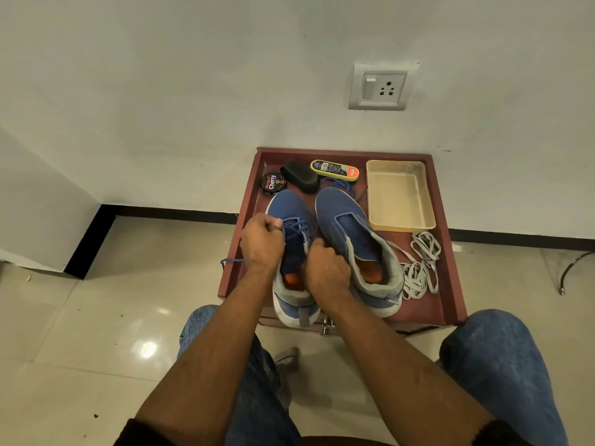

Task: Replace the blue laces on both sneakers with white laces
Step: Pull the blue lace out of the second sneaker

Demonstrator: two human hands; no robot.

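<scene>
Flanking sneakers [335,239]: polish tin [273,183], tray [400,194]

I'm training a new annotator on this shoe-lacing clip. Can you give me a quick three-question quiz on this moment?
1. True or false: the right sneaker has no lace in its eyelets.
2. Which hand pinches the blue lace? A) left hand B) right hand
3. Fill in: the white laces lie on the red tray, in front of the ______ plastic container.

Key: 1 true; 2 A; 3 beige.
</scene>
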